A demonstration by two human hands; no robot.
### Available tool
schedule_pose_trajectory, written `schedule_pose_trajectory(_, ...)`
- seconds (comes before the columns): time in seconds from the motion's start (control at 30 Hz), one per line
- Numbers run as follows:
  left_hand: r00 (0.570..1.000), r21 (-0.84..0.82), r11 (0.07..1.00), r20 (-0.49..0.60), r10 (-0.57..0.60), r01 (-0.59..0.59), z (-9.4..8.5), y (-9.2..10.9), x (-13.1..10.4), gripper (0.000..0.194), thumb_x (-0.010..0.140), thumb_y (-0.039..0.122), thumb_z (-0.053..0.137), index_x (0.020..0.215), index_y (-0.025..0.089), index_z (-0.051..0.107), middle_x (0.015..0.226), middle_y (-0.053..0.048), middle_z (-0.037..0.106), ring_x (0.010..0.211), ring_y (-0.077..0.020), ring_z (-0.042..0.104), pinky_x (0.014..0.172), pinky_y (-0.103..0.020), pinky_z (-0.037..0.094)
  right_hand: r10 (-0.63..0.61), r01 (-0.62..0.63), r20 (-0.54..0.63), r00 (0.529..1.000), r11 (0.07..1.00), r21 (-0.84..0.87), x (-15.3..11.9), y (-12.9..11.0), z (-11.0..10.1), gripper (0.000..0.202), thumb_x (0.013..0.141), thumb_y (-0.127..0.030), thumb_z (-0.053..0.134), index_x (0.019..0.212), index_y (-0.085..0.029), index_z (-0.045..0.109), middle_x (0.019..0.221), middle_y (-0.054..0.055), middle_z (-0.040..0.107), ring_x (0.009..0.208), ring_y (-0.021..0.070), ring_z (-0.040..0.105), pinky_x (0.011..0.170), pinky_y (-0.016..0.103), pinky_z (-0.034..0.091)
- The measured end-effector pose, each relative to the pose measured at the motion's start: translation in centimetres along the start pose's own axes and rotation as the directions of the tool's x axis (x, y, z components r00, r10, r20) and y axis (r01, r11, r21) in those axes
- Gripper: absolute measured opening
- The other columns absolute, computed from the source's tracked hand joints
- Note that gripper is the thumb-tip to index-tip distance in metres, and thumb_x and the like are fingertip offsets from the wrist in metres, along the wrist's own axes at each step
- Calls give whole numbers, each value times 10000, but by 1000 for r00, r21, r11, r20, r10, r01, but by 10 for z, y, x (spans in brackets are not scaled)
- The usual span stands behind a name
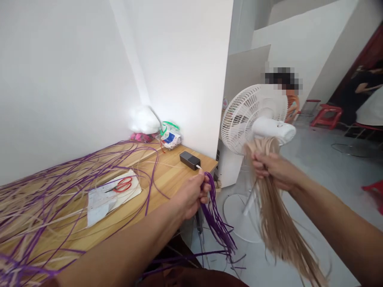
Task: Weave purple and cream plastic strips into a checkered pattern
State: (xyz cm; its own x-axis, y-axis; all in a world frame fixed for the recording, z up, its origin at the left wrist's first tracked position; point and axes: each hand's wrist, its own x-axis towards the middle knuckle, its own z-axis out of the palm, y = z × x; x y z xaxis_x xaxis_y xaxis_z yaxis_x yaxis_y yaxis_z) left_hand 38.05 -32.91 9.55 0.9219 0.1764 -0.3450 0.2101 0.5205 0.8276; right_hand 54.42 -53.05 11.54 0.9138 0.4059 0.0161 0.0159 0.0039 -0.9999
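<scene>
My left hand [194, 194] is closed around a bundle of thin purple strands [216, 221], whose loose ends hang down past the table's right corner. A small pale tip shows above its fingers. Further right, my right hand [273, 169] grips a thick bundle of beige strands [278, 223] near its folded top, and the long ends trail toward the floor. On the wooden table [167, 175] lie many loose purple and beige strands [60, 187]. Red-handled scissors [123, 184] rest on a sheet of paper [103, 203]. Near the left hand sits a black box-shaped device [190, 160].
A white standing fan [257, 115] stands just beyond my right hand, its round base [239, 217] on the floor. Plastic bags [171, 134] sit against the wall. Red stools [326, 115] and people [366, 93] are at the back right.
</scene>
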Motion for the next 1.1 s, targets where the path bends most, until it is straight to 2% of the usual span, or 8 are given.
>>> schedule_pose_trajectory(0.13, 1000, -37, 999, -8, 17, -17, -13, -8, 7, 395, 846, 486, 624, 952, 109, 574, 699, -44, 607, 442, -27, 244, 441, -188, 216, 168, -224, 404, 899, 970, 96, -18, 36, 53, 444, 796, -600, 665, 827, -204, 465, 584, -85, 333, 429, 46, 253, 427, 204, 299)
schedule_pose_trajectory(0.23, 1000, -66, 997, 1, 24, -24, -23, -12, 6, 439, 750, 472, 737, 942, 94, 623, 886, -113, 655, 530, -40, 402, 438, -187, 205, 170, -244, 519, 838, 967, 77, -29, 54, 82, 453, 833, -621, 619, 850, -200, 453, 589, -86, 311, 448, 47, 246, 445, 197, 267)
schedule_pose_trajectory(0.33, 997, -98, 993, 39, 68, -64, -25, -14, 5, 460, 650, 481, 813, 855, 107, 641, 863, -87, 622, 670, -88, 523, 429, -181, 195, 159, -221, 593, 789, 975, 34, -41, 64, 97, 479, 837, -650, 593, 860, -188, 468, 598, -76, 311, 470, 53, 242, 452, 200, 230)
schedule_pose_trajectory(0.47, 994, -105, 990, 47, 102, -97, -23, -17, 6, 464, 616, 506, 827, 756, 119, 614, 666, -11, 517, 569, -65, 440, 429, -188, 219, 158, -189, 643, 749, 982, -21, -55, 74, 97, 485, 864, -667, 534, 853, -185, 482, 608, -59, 337, 486, 67, 263, 454, 214, 230)
schedule_pose_trajectory(0.6, 995, -59, 995, 56, 84, -81, -17, -18, 5, 452, 611, 496, 833, 769, 121, 637, 630, 20, 501, 479, -31, 313, 424, -206, 213, 140, -76, 663, 736, 989, -124, -67, 85, 94, 495, 887, -660, 494, 738, -191, 439, 599, -40, 353, 498, 83, 281, 446, 231, 230)
schedule_pose_trajectory(0.77, 990, 55, 994, 116, 83, -90, -5, -22, -1, 457, 568, 323, 882, 935, 131, 689, 845, -62, 663, 689, -115, 569, 607, -226, 428, 26, 91, 666, 746, 986, -140, -78, 96, 99, 423, 935, -600, 451, 780, -207, 419, 619, -36, 366, 538, 105, 317, 467, 239, 263)
schedule_pose_trajectory(0.87, 994, 113, 992, 102, 44, -56, -1, -29, -2, 405, 551, 224, 880, 898, 139, 690, 859, -73, 675, 769, -166, 615, 698, -281, 482, 12, 96, 679, 734, 988, -120, -80, 97, 99, 379, 944, -570, 456, 823, -211, 437, 640, -36, 362, 552, 109, 323, 471, 234, 280)
schedule_pose_trajectory(1.1, 997, 246, 969, 77, -2, -17, 0, -35, 3, 229, 755, 351, 733, 793, 126, 708, 777, -90, 668, 703, -171, 619, 640, -283, 480, -9, 54, 652, 759, 997, -49, -82, 99, 100, 415, 924, -598, 473, 813, -198, 467, 678, -18, 416, 582, 111, 373, 505, 242, 338)
